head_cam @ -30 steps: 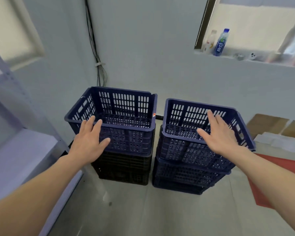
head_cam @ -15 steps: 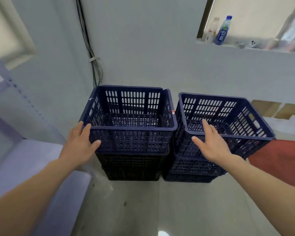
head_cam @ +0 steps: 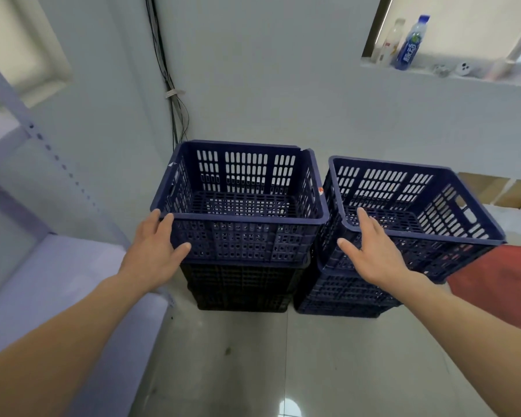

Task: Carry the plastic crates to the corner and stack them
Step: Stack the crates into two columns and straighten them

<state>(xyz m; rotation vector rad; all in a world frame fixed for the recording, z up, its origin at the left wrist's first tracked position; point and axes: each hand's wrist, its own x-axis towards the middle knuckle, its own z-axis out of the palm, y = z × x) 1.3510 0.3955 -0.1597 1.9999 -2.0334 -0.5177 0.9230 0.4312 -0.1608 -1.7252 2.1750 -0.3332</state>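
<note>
The pale, glossy floor (head_cam: 313,371) (a light glints off it near the lower edge) bears two stacks side by side in the corner. A black crate (head_cam: 241,287) is the base of the left stack and a blue crate (head_cam: 343,308) of the right. A red mat (head_cam: 500,284) lies to the right, seemingly just beside the blue crate.

The left stack (head_cam: 241,239) and the right stack (head_cam: 427,257) are set just beside each other, and only a slit is left between them. The back is closed off by the wall (head_cam: 268,85), the left side by a shelf (head_cam: 57,281) — bare floor (head_cam: 283,356) is left in front, and both stacks are open from above.
</note>
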